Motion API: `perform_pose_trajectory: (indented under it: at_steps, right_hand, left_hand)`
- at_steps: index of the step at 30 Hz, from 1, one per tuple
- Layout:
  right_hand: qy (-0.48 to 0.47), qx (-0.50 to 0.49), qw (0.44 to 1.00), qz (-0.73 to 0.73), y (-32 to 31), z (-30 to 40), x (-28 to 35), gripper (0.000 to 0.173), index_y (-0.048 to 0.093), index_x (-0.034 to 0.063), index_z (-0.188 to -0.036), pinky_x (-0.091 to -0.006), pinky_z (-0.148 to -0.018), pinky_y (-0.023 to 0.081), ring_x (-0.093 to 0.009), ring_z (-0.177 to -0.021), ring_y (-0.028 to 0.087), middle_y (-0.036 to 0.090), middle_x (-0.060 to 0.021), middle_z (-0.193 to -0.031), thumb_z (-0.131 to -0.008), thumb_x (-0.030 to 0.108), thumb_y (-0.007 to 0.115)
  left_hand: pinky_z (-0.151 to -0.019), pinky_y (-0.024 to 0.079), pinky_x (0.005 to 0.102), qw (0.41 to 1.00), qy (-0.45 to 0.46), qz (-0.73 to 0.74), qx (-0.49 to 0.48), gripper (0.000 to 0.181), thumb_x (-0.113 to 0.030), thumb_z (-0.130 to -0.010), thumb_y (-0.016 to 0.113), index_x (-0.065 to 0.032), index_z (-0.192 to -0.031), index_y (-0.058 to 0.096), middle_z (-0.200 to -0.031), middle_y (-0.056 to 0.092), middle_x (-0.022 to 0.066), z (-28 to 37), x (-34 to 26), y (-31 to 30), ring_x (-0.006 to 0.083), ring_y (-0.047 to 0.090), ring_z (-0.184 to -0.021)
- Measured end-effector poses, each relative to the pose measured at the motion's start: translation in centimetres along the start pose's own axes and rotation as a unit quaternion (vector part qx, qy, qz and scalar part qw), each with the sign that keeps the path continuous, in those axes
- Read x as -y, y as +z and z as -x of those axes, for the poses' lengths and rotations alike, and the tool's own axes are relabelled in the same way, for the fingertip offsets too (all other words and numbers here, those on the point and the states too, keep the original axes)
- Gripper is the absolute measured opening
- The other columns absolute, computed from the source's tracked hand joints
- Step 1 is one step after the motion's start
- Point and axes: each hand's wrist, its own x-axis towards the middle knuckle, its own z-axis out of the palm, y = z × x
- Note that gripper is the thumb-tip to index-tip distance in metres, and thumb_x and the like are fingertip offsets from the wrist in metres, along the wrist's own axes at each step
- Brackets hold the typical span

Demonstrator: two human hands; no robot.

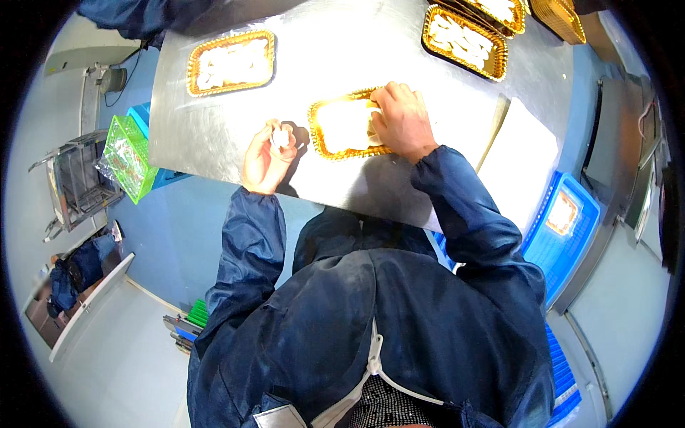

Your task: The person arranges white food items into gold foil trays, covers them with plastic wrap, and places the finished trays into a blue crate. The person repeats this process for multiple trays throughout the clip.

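Note:
On the metal table (pixel 214 144) in front of me lies a gold-rimmed tray (pixel 324 154) with pale contents, much of it washed out by glare. My right hand (pixel 404 120) reaches over the tray's right side, its fingertips down at pale pieces (pixel 373 128); whether it grips one is hidden. Left of the tray, my left hand (pixel 270 155) is raised palm up, its fingers curled around a small whitish round piece (pixel 280 138). Another gold-rimmed tray (pixel 230 91) of pale pieces stands at the upper left, and a similar filled tray (pixel 464 43) at the upper right.
More gold trays (pixel 559 21) are stacked at the far right corner. A white sheet or board (pixel 519 155) lies along the table's right part. A blue crate (pixel 570 246) stands right of the table, a green basket (pixel 128 155) left. Another person's dark sleeve (pixel 128 16) shows at the upper left.

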Motion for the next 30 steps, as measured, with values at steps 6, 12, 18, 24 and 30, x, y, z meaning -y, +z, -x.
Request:
perform_pose_trajectory:
  at_steps: [6,12,18,24,30]
  right_hand:
    - [-0.044,0.017,0.998,0.035,0.6,0.4,0.6,0.016,0.056,0.0056,-0.085,-0.0409,-0.081,0.042,-0.03,-0.091,0.053,0.054,-0.011,-0.092,-0.07,0.004,0.062]
    - [-0.005,-0.02,0.998,-0.056,1.3,0.6,-0.3,0.014,0.059,0.0051,-0.084,-0.0414,-0.076,0.045,-0.033,-0.084,0.056,0.056,-0.012,-0.083,-0.071,0.004,0.063]
    - [-0.018,-0.034,0.995,-0.095,1.8,-0.1,-2.4,0.007,0.061,0.0049,-0.081,-0.0408,-0.07,0.047,-0.032,-0.075,0.057,0.056,-0.0119,-0.077,-0.074,0.001,0.062]
    - [-0.21,-0.031,0.964,-0.162,1.2,-2.9,2.4,0.002,0.058,0.0028,-0.075,-0.0412,-0.067,0.046,-0.032,-0.073,0.055,0.053,-0.0134,-0.074,-0.075,0.004,0.06]
    - [-0.124,-0.114,0.983,-0.077,0.0,-1.4,0.4,0.006,0.061,0.003,-0.08,-0.0401,-0.073,0.045,-0.03,-0.084,0.055,0.053,-0.0128,-0.082,-0.076,0.002,0.058]
  left_hand:
    - [-0.065,0.048,0.0249,0.998,-0.065,-0.022,0.004,0.027,-0.01,-0.092,0.061,-0.0047,-0.118,0.056,-0.093,0.063,0.0104,-0.1,2.3,1.1,0.016,0.058,-0.076]
    - [-0.057,0.048,0.0236,0.832,-0.034,-0.546,-0.097,0.018,-0.011,-0.088,0.065,-0.0019,-0.104,0.068,-0.077,0.068,0.0057,-1.6,4.0,5.3,0.0111,0.062,-0.064]
    - [-0.057,0.048,0.0259,0.758,-0.021,-0.651,-0.044,0.023,-0.021,-0.088,0.069,0.0005,-0.097,0.071,-0.074,0.066,0.0029,-2.0,4.7,6.3,0.0121,0.06,-0.061]
    - [-0.066,0.052,0.0282,0.961,-0.122,-0.246,0.042,0.027,-0.022,-0.098,0.052,0.0016,-0.102,0.064,-0.088,0.066,0.0119,0.8,2.8,3.6,0.0186,0.063,-0.074]
    - [-0.085,0.057,0.0374,0.992,-0.099,-0.078,0.001,0.027,-0.01,-0.096,0.048,0.0042,-0.116,0.058,-0.106,0.066,0.0183,2.4,4.1,1.5,0.0296,0.066,-0.1]
